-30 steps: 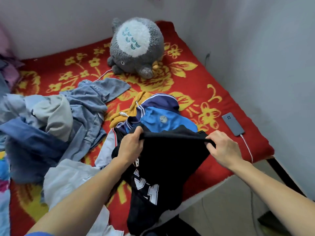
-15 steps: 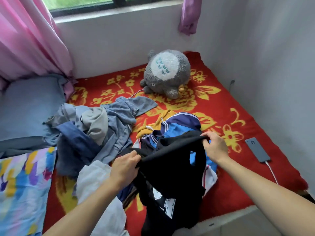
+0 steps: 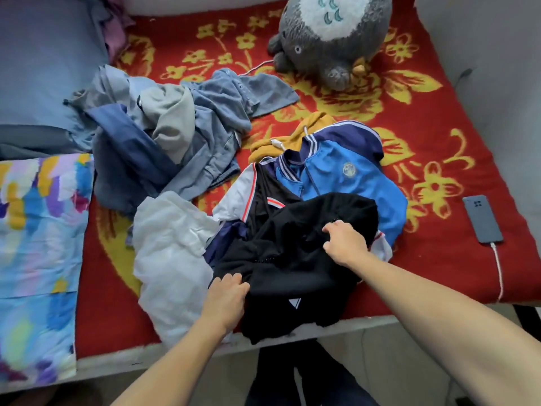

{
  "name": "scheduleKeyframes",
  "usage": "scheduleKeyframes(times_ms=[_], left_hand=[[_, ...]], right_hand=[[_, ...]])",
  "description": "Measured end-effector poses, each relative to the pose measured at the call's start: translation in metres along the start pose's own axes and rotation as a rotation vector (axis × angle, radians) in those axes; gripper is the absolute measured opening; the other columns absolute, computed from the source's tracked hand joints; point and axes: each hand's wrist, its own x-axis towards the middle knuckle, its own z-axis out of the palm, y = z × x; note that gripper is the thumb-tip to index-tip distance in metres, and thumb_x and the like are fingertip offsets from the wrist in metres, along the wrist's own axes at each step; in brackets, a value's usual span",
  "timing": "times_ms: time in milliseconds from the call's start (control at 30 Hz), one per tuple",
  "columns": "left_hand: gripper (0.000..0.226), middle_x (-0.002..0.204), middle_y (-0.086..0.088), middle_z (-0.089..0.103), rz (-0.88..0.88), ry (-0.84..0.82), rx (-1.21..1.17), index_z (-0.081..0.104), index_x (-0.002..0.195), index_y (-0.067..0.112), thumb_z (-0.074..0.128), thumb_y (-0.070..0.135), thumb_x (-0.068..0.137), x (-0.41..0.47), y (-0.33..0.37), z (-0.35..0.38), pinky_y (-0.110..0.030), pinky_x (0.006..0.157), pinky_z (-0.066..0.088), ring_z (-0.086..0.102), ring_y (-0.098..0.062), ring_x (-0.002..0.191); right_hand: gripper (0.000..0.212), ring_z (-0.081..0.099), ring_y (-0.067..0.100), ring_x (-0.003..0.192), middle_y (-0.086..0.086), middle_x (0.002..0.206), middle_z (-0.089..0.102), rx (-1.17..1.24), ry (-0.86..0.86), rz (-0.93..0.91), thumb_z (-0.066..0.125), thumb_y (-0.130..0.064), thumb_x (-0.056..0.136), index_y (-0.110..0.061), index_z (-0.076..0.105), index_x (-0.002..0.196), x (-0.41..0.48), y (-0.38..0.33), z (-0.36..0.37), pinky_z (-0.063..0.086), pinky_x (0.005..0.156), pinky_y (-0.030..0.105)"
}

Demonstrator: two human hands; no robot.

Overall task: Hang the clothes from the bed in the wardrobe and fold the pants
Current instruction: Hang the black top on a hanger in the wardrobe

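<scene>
A black garment lies bunched at the near edge of the bed, partly hanging over it. My left hand grips its near left part. My right hand has its fingers curled into the cloth higher up on the right. Under it lies a blue and navy jacket with a white sleeve, and a mustard hoodie behind that. A white garment lies to the left. A heap of grey and blue denim clothes sits further back left.
The red floral blanket covers the bed. A grey plush toy sits at the back. A phone on a white charging cable lies at the right edge. A colourful pillow and a blue pillow lie left.
The black garment, held stretched up between both hands before, now lies down on the pile. Both hands have dropped with it and the view has tilted downward.
</scene>
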Motion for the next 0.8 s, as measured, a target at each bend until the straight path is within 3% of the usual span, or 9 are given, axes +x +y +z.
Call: scheduleKeyframes(times_ms=[200,267,333,400,500,633,667,733,800], left_hand=[[0.033,0.06,0.006,0.049,-0.069,0.01,-0.055,0.058,0.055,0.023,0.089,0.023,0.042,-0.006,-0.011,0.031,-0.026,0.043,0.028,0.051,-0.017,0.051],[0.029,0.064,0.003,0.052,-0.108,0.039,-0.088,0.061,0.061,0.021,0.087,0.022,0.048,0.003,-0.013,0.032,-0.028,0.043,0.037,0.054,-0.02,0.055],[0.017,0.079,-0.001,0.057,-0.143,0.054,-0.134,0.067,0.078,0.018,0.079,0.023,0.067,0.015,-0.01,0.027,-0.034,0.057,0.045,0.058,-0.025,0.072],[0.022,0.104,-0.003,0.055,-0.183,-0.024,-0.199,0.064,0.105,0.017,0.061,0.03,0.087,0.03,-0.002,0.018,-0.037,0.079,0.046,0.053,-0.026,0.097],[0.044,0.123,-0.002,0.048,-0.182,-0.053,-0.33,0.051,0.13,0.02,0.056,0.041,0.091,0.052,0.016,0.001,-0.037,0.095,0.041,0.047,-0.024,0.114],[0.067,0.134,-0.002,0.043,-0.187,-0.078,-0.626,0.038,0.142,0.023,0.064,0.045,0.084,0.08,0.038,-0.026,-0.041,0.101,0.04,0.042,-0.024,0.125],[0.059,0.131,-0.003,0.047,-0.177,-0.097,-0.658,0.045,0.137,0.024,0.064,0.039,0.083,0.086,0.041,-0.033,-0.043,0.098,0.041,0.045,-0.025,0.123],[0.023,0.109,-0.007,0.06,-0.125,-0.109,-0.687,0.061,0.101,0.023,0.056,0.022,0.079,0.092,0.046,-0.051,-0.041,0.085,0.047,0.057,-0.03,0.106],[0.011,0.077,-0.007,0.062,-0.096,-0.101,-0.823,0.052,0.067,0.02,0.049,0.011,0.073,0.094,0.052,-0.072,-0.035,0.066,0.044,0.06,-0.026,0.078]], right_hand=[[0.091,0.02,0.03,0.146,0.013,0.159,0.02,-0.225,-0.036,0.054,0.069,-0.04,0.086,-0.018,0.013,0.155,0.052,-0.011,0.04,0.031,0.11,0.046],[0.077,0.045,0.031,0.129,0.014,0.143,0.046,-0.352,-0.036,0.135,0.065,-0.031,0.088,-0.016,0.022,0.15,0.055,0.001,0.054,0.033,0.103,0.045],[0.034,0.06,0.029,0.102,0.006,0.115,0.065,-0.314,-0.057,0.139,0.054,-0.02,0.089,-0.017,0.05,0.122,0.051,0.016,0.063,0.035,0.089,0.041],[0.014,0.062,0.03,0.096,0.004,0.102,0.068,-0.052,-0.073,0.153,0.056,-0.026,0.091,-0.018,0.061,0.101,0.04,0.029,0.064,0.039,0.078,0.036],[0.023,0.06,0.019,0.075,0.0,0.074,0.064,0.469,-0.023,0.117,0.062,-0.031,0.09,-0.011,0.066,0.08,0.016,0.035,0.032,0.041,0.067,0.036],[0.017,0.066,0.007,0.071,-0.001,0.079,0.073,1.185,-0.124,0.074,0.058,-0.013,0.095,-0.006,0.073,0.089,-0.037,0.011,-0.051,0.049,0.064,0.016],[0.018,0.068,0.01,0.073,0.004,0.085,0.074,1.326,-0.164,0.06,0.057,-0.012,0.094,-0.003,0.072,0.094,-0.048,0.009,-0.072,0.051,0.064,0.017],[0.022,0.069,0.015,0.076,0.01,0.089,0.073,1.507,-0.169,0.042,0.057,-0.014,0.089,0.001,0.07,0.098,-0.065,0.008,-0.108,0.056,0.068,0.023],[0.024,0.071,0.015,0.077,0.01,0.09,0.074,1.618,-0.149,0.066,0.054,-0.015,0.09,0.0,0.071,0.099,-0.077,0.01,-0.136,0.058,0.07,0.025]])
